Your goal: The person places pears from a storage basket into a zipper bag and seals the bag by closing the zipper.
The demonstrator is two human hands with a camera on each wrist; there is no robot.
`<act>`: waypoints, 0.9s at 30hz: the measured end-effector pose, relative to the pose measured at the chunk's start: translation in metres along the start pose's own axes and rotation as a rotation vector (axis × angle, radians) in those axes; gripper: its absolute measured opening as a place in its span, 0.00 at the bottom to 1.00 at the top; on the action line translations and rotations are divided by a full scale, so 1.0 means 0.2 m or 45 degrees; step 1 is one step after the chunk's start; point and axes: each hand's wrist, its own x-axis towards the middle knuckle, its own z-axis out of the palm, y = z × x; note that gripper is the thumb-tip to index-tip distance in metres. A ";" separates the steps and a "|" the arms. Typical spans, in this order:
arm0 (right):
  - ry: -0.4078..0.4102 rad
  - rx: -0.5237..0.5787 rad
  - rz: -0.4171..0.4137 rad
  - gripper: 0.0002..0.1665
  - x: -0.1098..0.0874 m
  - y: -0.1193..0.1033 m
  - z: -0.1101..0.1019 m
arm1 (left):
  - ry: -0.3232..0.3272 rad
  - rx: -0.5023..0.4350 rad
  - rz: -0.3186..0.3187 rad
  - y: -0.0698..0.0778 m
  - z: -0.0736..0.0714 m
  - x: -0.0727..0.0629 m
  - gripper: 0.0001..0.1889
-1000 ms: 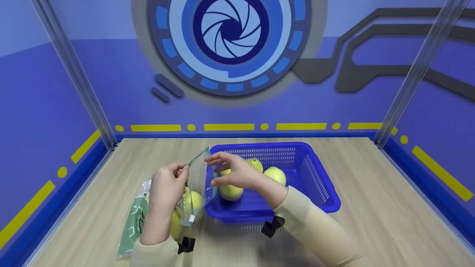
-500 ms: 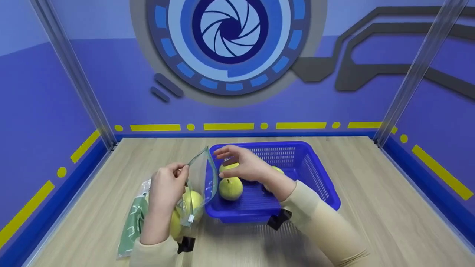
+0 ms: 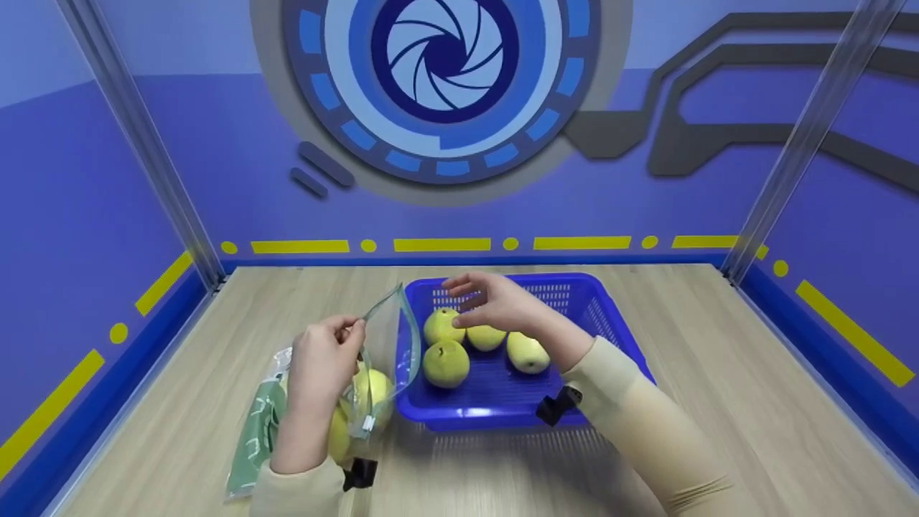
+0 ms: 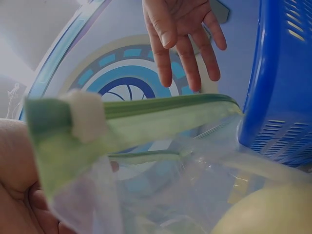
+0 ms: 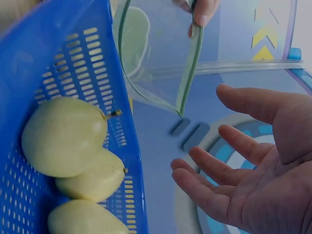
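Observation:
My left hand [image 3: 323, 359] pinches the upper edge of a clear zip bag [image 3: 388, 334] with a green seal strip, and its mouth gapes toward the basket. Yellow-green pears [image 3: 378, 391] lie inside the bag; one pear [image 4: 273, 209] shows large in the left wrist view. A white slider [image 4: 87, 114] sits on the seal. Over the blue basket [image 3: 488, 415], my right hand [image 3: 502, 305] hovers with fingers spread and loosely bent, holding nothing. Beneath it several pears rest in the basket, among them a front pear [image 3: 446, 364] and a right-hand pear [image 3: 528, 353].
Basket and bag stand side by side on a wooden table [image 3: 732, 402]. The bag's green printed side [image 3: 260, 424] spreads to the left. Blue patterned walls [image 3: 459, 215] enclose the table at the back and sides.
My right hand has moved from the bag's mouth back to the right and slightly up, over the basket, uncovering the pears there. My left hand and the bag stay in place.

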 end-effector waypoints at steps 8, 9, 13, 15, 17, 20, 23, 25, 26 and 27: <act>-0.037 -0.087 0.105 0.32 0.02 0.05 -0.10 | -0.014 -0.002 -0.007 0.00 0.00 0.00 0.14; -0.037 -0.105 0.119 0.32 0.02 0.05 -0.11 | -0.016 -0.004 -0.008 0.00 0.00 0.00 0.14; -0.034 -0.190 0.169 0.32 0.04 0.09 -0.15 | -0.022 -0.010 -0.021 0.00 -0.01 0.00 0.14; -0.034 -0.229 0.186 0.32 0.04 0.11 -0.17 | -0.024 -0.014 -0.026 0.00 -0.01 0.00 0.14; -0.034 -0.252 0.207 0.32 0.05 0.14 -0.19 | -0.021 -0.015 -0.022 0.00 -0.01 0.00 0.14; -0.037 -0.255 0.259 0.33 0.07 0.17 -0.23 | -0.013 -0.012 -0.006 -0.01 -0.01 0.00 0.14; -0.036 -0.247 0.324 0.33 0.07 0.21 -0.26 | -0.007 -0.005 0.007 -0.01 -0.01 0.00 0.14; -0.028 -0.263 0.365 0.33 0.07 0.23 -0.27 | -0.007 -0.002 0.007 -0.01 0.00 0.00 0.14; -0.020 -0.272 0.381 0.33 0.07 0.24 -0.28 | -0.007 0.000 0.004 -0.01 0.00 0.00 0.14; -0.013 -0.281 0.395 0.33 0.07 0.25 -0.28 | -0.007 0.003 0.003 -0.01 0.00 0.01 0.14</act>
